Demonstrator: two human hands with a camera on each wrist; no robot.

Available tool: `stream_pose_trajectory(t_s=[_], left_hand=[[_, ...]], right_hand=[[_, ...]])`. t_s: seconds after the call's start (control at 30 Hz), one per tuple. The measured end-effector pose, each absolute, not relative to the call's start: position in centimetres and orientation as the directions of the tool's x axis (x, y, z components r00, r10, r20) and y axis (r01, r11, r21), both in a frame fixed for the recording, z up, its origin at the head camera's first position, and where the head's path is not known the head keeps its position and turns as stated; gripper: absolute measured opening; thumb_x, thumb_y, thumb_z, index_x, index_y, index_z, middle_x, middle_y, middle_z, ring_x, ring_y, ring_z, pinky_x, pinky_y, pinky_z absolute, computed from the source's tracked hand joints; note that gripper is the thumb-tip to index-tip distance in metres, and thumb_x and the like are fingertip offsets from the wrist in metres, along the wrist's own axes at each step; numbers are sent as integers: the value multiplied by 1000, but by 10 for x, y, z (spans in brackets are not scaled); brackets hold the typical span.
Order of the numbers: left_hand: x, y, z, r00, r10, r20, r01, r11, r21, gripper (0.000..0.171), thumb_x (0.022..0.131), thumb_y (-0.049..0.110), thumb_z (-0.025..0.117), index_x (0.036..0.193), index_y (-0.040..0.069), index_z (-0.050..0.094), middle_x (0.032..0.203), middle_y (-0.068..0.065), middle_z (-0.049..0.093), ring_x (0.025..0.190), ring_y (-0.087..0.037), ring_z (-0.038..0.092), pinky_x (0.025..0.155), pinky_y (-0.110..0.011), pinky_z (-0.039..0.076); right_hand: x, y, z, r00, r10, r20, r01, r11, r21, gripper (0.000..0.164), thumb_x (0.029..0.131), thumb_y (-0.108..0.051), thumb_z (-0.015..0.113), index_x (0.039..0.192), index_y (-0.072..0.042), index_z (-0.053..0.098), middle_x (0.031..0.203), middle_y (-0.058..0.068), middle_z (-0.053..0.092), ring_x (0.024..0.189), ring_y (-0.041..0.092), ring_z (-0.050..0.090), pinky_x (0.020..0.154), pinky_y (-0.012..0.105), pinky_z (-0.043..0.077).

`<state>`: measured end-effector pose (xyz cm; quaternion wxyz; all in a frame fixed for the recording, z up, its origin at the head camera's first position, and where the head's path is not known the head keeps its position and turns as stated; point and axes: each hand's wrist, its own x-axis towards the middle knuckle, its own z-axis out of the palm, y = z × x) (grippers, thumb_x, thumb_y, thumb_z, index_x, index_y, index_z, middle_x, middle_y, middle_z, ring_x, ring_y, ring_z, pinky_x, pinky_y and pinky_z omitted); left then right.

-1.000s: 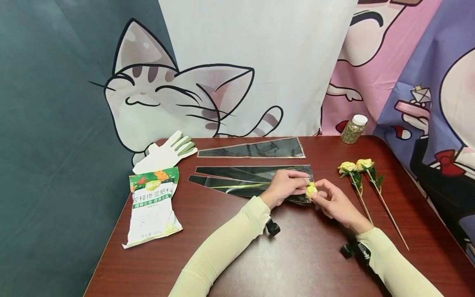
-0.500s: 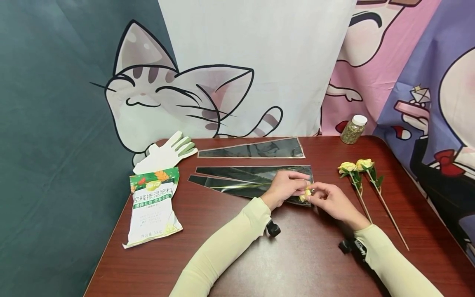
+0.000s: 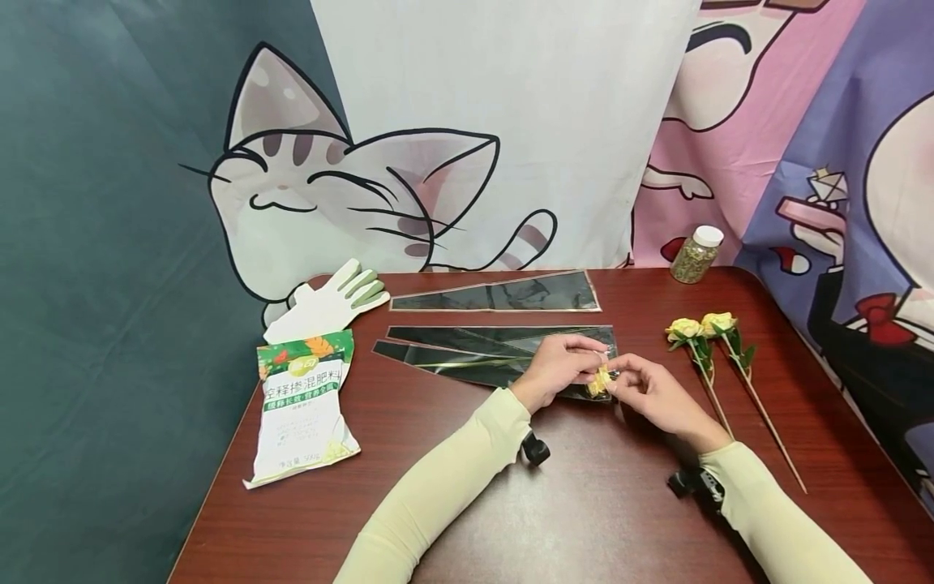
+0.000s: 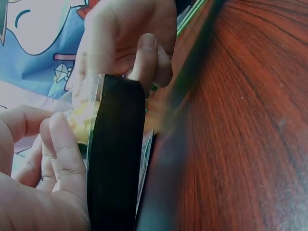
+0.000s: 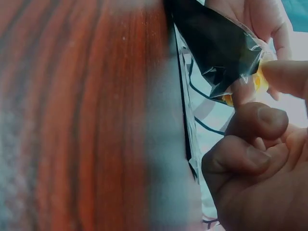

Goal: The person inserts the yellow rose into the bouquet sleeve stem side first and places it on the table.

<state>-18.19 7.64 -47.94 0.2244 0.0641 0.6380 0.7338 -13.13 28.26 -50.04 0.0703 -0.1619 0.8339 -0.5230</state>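
A yellow rose (image 3: 600, 381) lies in a black flower sleeve with a clear front (image 3: 467, 363), its bloom at the wide mouth and its stem showing along the sleeve. My left hand (image 3: 558, 369) pinches the clear film at the mouth; in the left wrist view the left fingers (image 4: 65, 149) are bent beside the bloom. From the right, my right hand (image 3: 657, 397) holds the bloom between thumb and forefinger. The right wrist view shows the forefinger straight against the yellow petals (image 5: 262, 84), with the other fingers curled. Part of the bloom is hidden by film and fingers.
Another sleeve (image 3: 503, 294) lies flat at the back. Two yellow roses (image 3: 704, 328) lie at the right, a lidded jar (image 3: 696, 255) behind them. At the left are a fertilizer bag (image 3: 302, 414) and a white-and-green glove (image 3: 328, 304). A patterned curtain hangs behind the table.
The right hand has moved slightly left with the bloom, which now sits further into the sleeve's mouth. The left hand has stayed almost in place at the film.
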Motion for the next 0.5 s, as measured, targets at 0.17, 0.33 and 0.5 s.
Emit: stream_pose_trajectory(t_s=[0.17, 0.33, 0.5], left_hand=[[-182, 78, -481, -906, 388, -171, -219, -84, 972, 25, 91, 4, 77, 115, -5, 78, 86, 4, 77, 67, -6, 68, 62, -16, 61], [-180, 80, -483, -914, 368, -168, -204, -60, 977, 23, 90, 5, 78, 112, -4, 79, 83, 5, 77, 70, -5, 69, 62, -16, 61], [-179, 80, -483, -915, 367, -167, -210, -78, 975, 24, 89, 4, 80, 111, -5, 78, 81, 6, 76, 67, -5, 68, 60, -14, 59]], right_hand=[[-130, 283, -501, -932, -358, 58, -191, 346, -919, 13, 105, -7, 66, 117, -3, 65, 74, 21, 63, 56, 4, 50, 42, 27, 40], [-131, 279, -502, -929, -359, 90, -241, 402, -883, 14, 100, -4, 70, 114, -4, 71, 74, 12, 69, 59, 7, 56, 49, 24, 47], [-134, 275, -503, -932, -346, 109, -270, 461, -845, 15, 100, -7, 73, 114, -7, 78, 79, 2, 75, 66, 4, 62, 57, 22, 52]])
